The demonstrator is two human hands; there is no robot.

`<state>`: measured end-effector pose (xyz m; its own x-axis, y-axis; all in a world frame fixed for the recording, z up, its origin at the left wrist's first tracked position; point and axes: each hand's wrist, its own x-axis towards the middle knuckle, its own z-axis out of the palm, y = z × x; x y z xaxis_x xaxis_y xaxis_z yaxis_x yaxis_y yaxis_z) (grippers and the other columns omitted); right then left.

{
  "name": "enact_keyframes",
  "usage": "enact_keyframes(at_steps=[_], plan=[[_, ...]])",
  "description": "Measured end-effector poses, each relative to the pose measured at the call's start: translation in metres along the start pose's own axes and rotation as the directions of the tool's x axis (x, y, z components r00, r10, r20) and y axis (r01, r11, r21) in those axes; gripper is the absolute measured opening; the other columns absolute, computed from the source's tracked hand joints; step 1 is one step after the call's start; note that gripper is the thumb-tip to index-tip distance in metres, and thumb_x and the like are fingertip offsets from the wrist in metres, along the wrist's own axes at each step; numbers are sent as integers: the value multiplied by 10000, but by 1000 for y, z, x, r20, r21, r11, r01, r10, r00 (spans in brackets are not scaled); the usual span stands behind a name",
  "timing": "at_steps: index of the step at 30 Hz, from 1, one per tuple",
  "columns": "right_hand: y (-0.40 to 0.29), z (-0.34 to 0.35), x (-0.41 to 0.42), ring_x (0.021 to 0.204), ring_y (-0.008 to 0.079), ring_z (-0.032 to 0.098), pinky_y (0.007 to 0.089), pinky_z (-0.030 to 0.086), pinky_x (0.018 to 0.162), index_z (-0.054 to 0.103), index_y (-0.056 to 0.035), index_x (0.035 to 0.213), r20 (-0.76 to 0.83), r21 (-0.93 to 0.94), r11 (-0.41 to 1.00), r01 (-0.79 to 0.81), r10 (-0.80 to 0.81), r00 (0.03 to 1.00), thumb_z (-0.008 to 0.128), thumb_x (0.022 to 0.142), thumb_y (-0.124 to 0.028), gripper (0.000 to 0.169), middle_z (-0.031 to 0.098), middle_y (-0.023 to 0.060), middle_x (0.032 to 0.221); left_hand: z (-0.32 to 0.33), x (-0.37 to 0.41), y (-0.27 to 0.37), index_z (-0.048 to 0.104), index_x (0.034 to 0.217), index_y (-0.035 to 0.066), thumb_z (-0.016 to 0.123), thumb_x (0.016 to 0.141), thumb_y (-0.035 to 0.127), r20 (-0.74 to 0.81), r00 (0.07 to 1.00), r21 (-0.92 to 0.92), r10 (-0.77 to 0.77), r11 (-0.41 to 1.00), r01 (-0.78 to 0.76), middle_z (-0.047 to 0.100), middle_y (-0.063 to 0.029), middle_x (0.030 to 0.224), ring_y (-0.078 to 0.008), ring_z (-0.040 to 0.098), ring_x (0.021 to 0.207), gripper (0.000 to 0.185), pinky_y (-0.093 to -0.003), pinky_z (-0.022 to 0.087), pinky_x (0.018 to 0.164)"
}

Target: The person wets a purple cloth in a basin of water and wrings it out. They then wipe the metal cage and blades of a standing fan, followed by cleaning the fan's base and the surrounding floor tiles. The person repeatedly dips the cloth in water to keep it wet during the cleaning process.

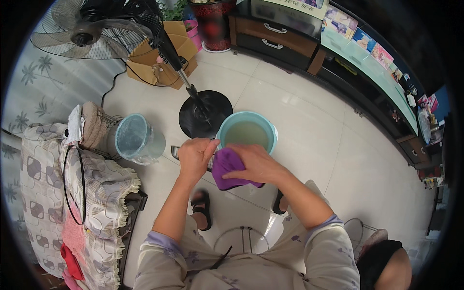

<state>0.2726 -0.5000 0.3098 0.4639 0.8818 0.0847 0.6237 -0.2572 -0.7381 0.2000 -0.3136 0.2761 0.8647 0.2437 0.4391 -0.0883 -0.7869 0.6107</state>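
My right hand (253, 163) grips a bunched purple cloth (228, 166) over the near edge of a light blue plastic basin (273, 127). The basin stands on the floor and holds cloudy water (246, 135). Beside the cloth, my left hand (195, 156) is curled into a fist, thumb pointing toward the basin. A dark slatted piece (175, 152) shows past the left of this fist, and similar slats appear to its right. Whether the fist holds that piece or it lies on the floor behind, I cannot tell.
A black pedestal fan (206, 115) stands behind the basin, near a cardboard box (181, 40). To the left are a lined waste bin (133, 136) and a cloth-covered sofa (98, 181). A TV cabinet (279, 47) curves along the right. Another person's knee (393, 268) shows lower right.
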Motion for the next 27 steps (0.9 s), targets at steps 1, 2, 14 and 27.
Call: enact_keyframes(at_steps=[1, 2, 14, 27], plan=[[5, 1, -2, 874, 319, 589, 343, 462, 783, 535, -25, 1106, -12, 83, 996, -39, 40, 999, 706, 713, -286, 503, 616, 177, 960, -1, 2, 3, 445, 562, -32, 585, 858, 166, 17, 1000, -9, -23, 1000, 23, 372, -15, 489, -89, 347, 498, 382, -304, 290, 478], [15, 4, -5, 877, 328, 589, 354, 461, 779, 528, -33, 1125, -21, 167, 983, -74, 79, 997, 694, 716, -327, 531, 616, 178, 953, -2, 2, 4, 457, 566, -36, 589, 855, 170, 35, 998, -15, -46, 999, 46, 378, -25, 485, -95, 357, 495, 379, -311, 299, 482], [82, -10, -32, 876, 199, 588, 321, 453, 811, 565, -13, 1073, -196, 527, 842, -115, 252, 948, 558, 745, -16, 328, 624, 118, 931, -44, 8, -47, 488, 649, 2, 563, 855, 193, -15, 972, -280, -233, 935, 220, 461, -34, 582, -163, 419, 521, 291, -295, 353, 518], [80, -15, -43, 854, 227, 603, 329, 464, 795, 595, -71, 1054, -95, 453, 878, -154, 220, 971, 619, 753, -145, 310, 620, 133, 942, -30, -3, -17, 473, 581, 10, 611, 833, 223, 46, 959, -303, -278, 911, 279, 380, 2, 513, -106, 376, 498, 358, -267, 302, 477]])
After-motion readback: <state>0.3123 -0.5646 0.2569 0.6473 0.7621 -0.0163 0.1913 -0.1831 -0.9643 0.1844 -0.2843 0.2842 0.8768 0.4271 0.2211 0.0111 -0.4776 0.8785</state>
